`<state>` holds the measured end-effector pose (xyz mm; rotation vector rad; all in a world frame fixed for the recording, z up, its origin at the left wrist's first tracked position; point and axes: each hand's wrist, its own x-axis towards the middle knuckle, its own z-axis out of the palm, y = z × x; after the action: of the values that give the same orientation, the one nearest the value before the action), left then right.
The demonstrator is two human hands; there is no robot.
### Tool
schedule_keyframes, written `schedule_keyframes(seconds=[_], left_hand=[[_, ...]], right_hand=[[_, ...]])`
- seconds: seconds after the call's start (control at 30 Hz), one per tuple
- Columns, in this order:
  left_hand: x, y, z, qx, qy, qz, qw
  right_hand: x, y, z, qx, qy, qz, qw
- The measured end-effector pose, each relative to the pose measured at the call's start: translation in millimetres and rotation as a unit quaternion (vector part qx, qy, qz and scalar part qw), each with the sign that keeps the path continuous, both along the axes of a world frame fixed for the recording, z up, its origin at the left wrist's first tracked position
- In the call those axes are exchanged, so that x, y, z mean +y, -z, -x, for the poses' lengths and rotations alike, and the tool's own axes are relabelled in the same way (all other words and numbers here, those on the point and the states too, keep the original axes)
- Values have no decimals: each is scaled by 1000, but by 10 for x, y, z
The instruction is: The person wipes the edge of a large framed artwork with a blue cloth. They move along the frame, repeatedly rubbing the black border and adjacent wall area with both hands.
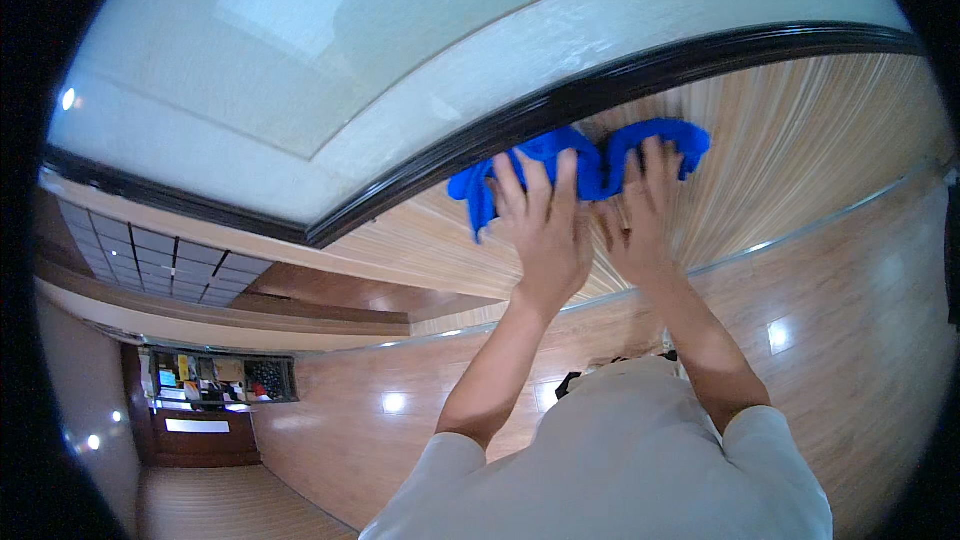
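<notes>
Both hands press a blue cloth (570, 154) against a panel with a streaked wood grain (780, 120), just below a dark frame (547, 105). My left hand (544, 225) lies on the cloth's left part with its fingers spread. Further right, my right hand (645, 217) rests its fingertips on the other part of the cloth, slightly blurred. The cloth is bunched, with a fold between the hands and a loose end hanging at the left. Whether the fingers grip any of it is hard to see.
Above the dark frame is a large glossy pale pane (420, 75) with reflections. Below the panel runs a metal strip (757, 246) along the wood-look floor (840, 315). A shelf unit holding assorted items (292, 382) stands at the far left.
</notes>
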<state>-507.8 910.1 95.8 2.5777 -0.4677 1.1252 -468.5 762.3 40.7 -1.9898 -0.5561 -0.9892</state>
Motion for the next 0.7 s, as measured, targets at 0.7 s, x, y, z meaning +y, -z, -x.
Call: schedule_keyframes(seconds=[0.7], left_hand=[[-1798, -52, -441, 18, 54, -54, 997]], right_hand=[[-1662, 70, -246, 71, -49, -4, 996]])
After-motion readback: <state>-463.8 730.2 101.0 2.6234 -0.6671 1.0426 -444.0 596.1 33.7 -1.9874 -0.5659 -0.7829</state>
